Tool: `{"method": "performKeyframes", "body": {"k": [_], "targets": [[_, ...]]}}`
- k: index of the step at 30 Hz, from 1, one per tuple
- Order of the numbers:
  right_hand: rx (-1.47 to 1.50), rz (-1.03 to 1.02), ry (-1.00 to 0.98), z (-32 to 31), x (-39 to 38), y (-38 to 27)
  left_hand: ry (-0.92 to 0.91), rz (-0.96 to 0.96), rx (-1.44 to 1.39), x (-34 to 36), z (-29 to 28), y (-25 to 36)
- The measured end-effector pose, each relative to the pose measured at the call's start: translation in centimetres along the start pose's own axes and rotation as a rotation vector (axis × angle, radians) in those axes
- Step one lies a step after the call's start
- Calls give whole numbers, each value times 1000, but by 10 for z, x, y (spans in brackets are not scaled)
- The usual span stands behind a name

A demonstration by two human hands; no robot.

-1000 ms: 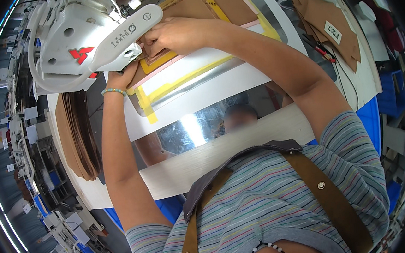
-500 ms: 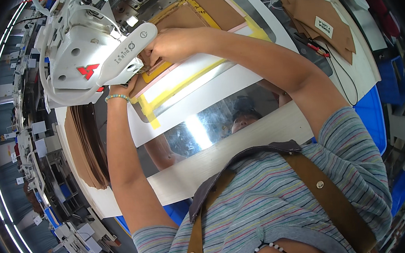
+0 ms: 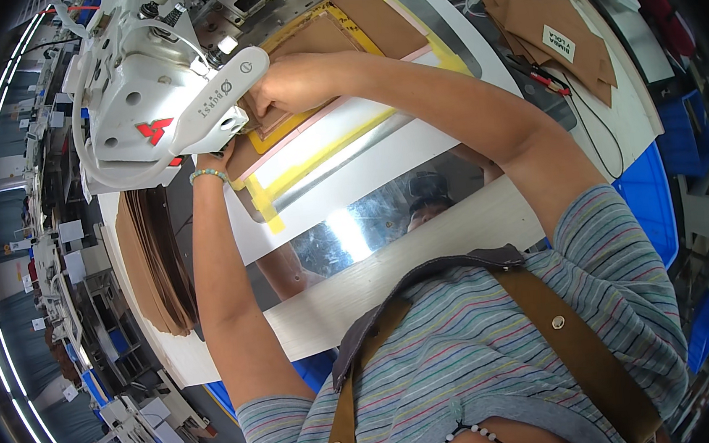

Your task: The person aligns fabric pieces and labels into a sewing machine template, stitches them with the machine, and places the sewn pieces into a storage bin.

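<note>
My right hand (image 3: pixel 296 83) is beside the white head of a sewing machine (image 3: pixel 145 96), its fingers curled and pointing down onto a brown sheet inside a yellow-edged frame (image 3: pixel 279 131). The tips are partly covered, so what they pinch or press cannot be made out. My left hand (image 3: pixel 216 160), with a beaded bracelet at the wrist, reaches under the machine head by the near left corner of the frame. Its fingers are mostly hidden there. A brown panel (image 3: pixel 379 21) lies flat beyond the frame, bordered by yellow tape (image 3: pixel 323 157) over a white sheet (image 3: pixel 447 125).
A stack of brown sheets (image 3: pixel 152 264) stands at the left. Brown pieces with a white label (image 3: pixel 562 34) lie at the right, near red-and-black handled snips (image 3: pixel 549 80) and a thin cord. A shiny metal plate (image 3: pixel 402 192) runs along the near side. Blue bins (image 3: pixel 648 204) stand below the table.
My right hand has shifted very slightly on the frame, its fingers still pointing down. The left hand stays under the machine head. The whole view has moved a little.
</note>
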State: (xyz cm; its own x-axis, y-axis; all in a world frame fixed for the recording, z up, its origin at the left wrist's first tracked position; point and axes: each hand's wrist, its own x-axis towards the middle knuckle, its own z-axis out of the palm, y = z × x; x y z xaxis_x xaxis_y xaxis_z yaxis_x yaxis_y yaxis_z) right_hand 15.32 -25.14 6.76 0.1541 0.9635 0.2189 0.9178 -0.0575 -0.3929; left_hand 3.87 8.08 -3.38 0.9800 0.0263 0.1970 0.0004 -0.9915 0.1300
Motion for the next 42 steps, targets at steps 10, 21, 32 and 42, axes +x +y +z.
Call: {"method": "performKeyframes", "body": {"k": [10,21,32,42], "targets": [[-146,16,37,11,1,7,45,-62,-81,-19,-18,23],[-93,-127,38,16,-13,-1,137,-273,-448,-64,-63,77],[-45,-182,-7,7,-31,-21,223,-9,-407,-108,-107,168],[-503,452,-93,-100,-136,-2,102,260,-256,-85,-105,220]]}}
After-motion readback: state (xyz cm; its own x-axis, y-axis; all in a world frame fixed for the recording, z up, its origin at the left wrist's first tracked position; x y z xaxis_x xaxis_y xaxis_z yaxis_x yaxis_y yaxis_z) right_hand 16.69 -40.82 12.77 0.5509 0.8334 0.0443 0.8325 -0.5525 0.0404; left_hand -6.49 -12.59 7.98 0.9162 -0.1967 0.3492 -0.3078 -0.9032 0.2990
